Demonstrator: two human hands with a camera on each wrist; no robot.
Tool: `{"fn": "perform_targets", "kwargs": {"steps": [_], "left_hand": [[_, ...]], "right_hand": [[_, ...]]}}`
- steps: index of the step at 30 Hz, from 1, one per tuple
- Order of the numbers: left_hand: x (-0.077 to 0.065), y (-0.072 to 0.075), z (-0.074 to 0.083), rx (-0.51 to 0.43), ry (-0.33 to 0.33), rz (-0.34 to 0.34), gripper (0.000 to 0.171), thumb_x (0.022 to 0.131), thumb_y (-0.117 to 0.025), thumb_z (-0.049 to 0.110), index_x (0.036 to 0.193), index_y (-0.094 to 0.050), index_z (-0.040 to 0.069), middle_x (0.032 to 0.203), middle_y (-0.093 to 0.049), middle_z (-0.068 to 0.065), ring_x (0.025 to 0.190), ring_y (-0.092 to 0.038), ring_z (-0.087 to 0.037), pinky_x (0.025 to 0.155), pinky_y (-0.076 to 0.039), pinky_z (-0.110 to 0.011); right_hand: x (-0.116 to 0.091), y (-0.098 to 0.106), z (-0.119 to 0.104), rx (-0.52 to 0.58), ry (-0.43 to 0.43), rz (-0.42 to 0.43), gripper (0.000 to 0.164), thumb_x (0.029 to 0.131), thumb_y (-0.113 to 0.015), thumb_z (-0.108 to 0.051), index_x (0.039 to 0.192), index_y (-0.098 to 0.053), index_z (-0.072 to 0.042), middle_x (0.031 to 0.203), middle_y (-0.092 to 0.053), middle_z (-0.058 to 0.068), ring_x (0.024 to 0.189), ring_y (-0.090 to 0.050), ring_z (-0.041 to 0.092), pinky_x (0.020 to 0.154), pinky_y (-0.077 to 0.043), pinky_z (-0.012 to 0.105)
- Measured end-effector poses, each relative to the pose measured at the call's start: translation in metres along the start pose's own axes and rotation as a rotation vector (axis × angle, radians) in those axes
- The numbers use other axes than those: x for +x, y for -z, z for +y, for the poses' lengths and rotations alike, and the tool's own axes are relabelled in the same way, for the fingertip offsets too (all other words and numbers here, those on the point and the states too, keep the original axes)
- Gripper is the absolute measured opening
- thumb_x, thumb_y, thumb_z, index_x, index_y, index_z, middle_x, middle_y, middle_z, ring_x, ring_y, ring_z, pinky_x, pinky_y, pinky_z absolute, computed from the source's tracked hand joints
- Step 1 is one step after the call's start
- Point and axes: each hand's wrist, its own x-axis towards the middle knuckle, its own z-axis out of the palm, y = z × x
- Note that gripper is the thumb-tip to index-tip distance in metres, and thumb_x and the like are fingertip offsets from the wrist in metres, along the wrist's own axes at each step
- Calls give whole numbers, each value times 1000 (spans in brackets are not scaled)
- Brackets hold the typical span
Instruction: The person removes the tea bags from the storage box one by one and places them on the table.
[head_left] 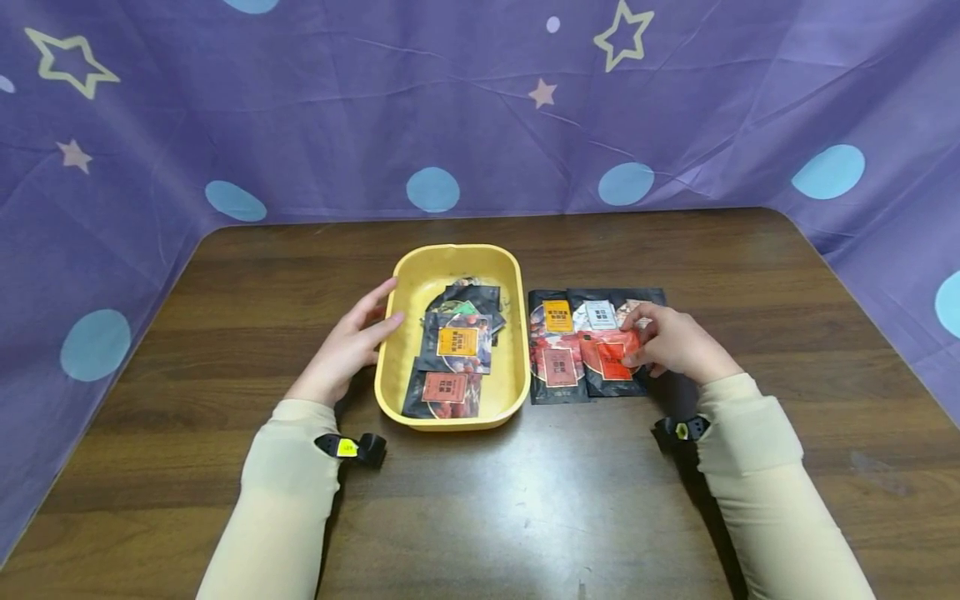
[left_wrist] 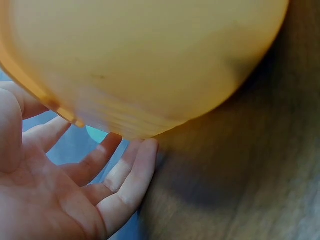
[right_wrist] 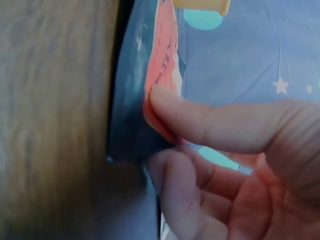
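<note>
Sachets with black borders and coloured labels lie side by side on the table. My right hand (head_left: pixel 678 342) pinches the edge of the red-labelled sachet (head_left: pixel 609 367) between thumb and fingers. In the right wrist view, the dark corner of that sachet (right_wrist: pixel 137 132) stands up off the wood. My left hand (head_left: pixel 348 346) rests at the left side of a yellow plastic basin (head_left: pixel 386 383). Its thumb lies at the rim, and in the left wrist view its loosely bent fingers (left_wrist: pixel 132 182) touch the outer wall. Several sachets (head_left: pixel 453 350) lie overlapping in the basin.
Right of the basin lie an orange-labelled sachet (head_left: pixel 557 318), a pink-labelled one (head_left: pixel 558 371) and a white-labelled one (head_left: pixel 600 315); another is partly behind the right hand. A purple cloth (head_left: pixel 487 108) with stars and dots hangs behind the brown table (head_left: pixel 300 250).
</note>
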Motion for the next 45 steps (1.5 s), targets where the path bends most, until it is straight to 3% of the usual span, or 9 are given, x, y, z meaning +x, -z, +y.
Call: {"fn": "perform_targets", "kwargs": {"steps": [12, 19, 22, 29, 35, 45], "left_hand": [[0, -1, -1, -13, -18, -3, 63, 103, -52, 30, 158, -22, 34, 157, -27, -20, 128, -46, -36, 82, -56, -31], [-1, -1, -1, -15, -13, 2, 62, 103, -52, 29, 158, -23, 33, 156, -27, -20, 127, -46, -36, 82, -56, -31], [-1, -1, -1, -22, -21, 2, 62, 103, -51, 28, 158, -23, 33, 156, -27, -20, 126, -46, -35, 81, -57, -30], [-2, 0, -1, -26, -21, 6, 62, 103, -52, 29, 158, -23, 33, 155, -28, -20, 124, -48, -34, 81, -57, -31], [-1, -1, -1, -27, -15, 8, 62, 103, -52, 30, 158, -23, 32, 155, -29, -20, 123, -48, -34, 80, -57, -30], [0, -2, 0, -31, -11, 7, 63, 103, -52, 30, 158, -23, 32, 154, -28, -21, 121, -50, -32, 79, -57, -27]], "right_hand": [[-4, -2, -10, -130, -24, 22, 32, 81, -78, -7, 105, -59, -2, 84, -61, 13, 61, -60, 20, 54, -56, 31], [-6, 5, -23, -147, -9, -16, 27, 82, -77, -7, 104, -62, -3, 98, -66, 19, 64, -60, 21, 54, -55, 31], [-8, 8, -33, -149, 15, 0, 24, 82, -77, -10, 102, -65, -2, 94, -68, 16, 62, -62, 20, 55, -55, 30], [-9, 6, -59, -228, 164, 142, 18, 84, -75, -20, 94, -72, -4, 82, -71, 8, 72, -60, 19, 62, -46, 29], [-4, -9, -76, -183, 249, 201, 16, 89, -72, -18, 97, -73, -4, 85, -72, 9, 69, -63, 16, 62, -50, 27], [0, -34, -105, -208, 523, 313, 13, 89, -72, -14, 97, -75, -4, 87, -72, 7, 76, -63, 20, 71, -52, 35]]}}
